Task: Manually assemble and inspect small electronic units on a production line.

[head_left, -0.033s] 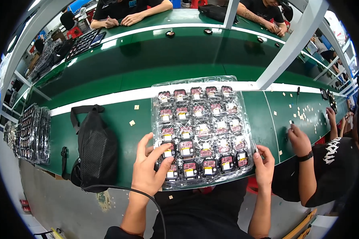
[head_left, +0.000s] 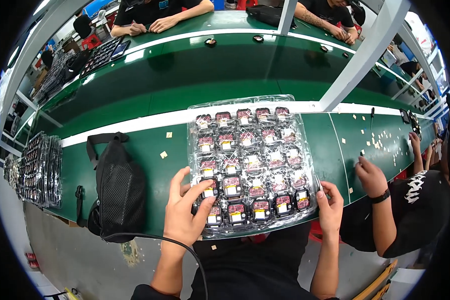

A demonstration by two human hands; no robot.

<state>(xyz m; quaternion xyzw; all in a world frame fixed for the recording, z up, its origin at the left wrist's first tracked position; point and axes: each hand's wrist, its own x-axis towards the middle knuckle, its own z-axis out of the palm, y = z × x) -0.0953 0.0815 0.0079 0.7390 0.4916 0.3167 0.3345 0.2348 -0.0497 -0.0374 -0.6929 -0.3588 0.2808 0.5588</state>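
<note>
A clear plastic blister tray (head_left: 305, 150) holding rows of small black square device housings lies at the bench's near edge. Red boards and white-and-yellow parts show inside the housings. My left hand (head_left: 187, 212) is at the tray's near left corner. Its thumb and index finger close around one housing (head_left: 209, 190), which still sits in its pocket; the other fingers are at the tray's left edge. My right hand (head_left: 330, 210) grips the tray's near right edge, thumb on top. Some housings in the middle are blurred by glare from the plastic.
A black mesh bag (head_left: 120, 190) lies left of the tray, and a black cable passes by my left wrist. Stacked trays (head_left: 42, 170) stand at the far left. Small pale squares (head_left: 380, 142) are scattered at right, near a co-worker's hand (head_left: 370, 177). A white post (head_left: 362, 60) rises behind.
The whole view has shifted very slightly. Both my hands keep their places on the tray.
</note>
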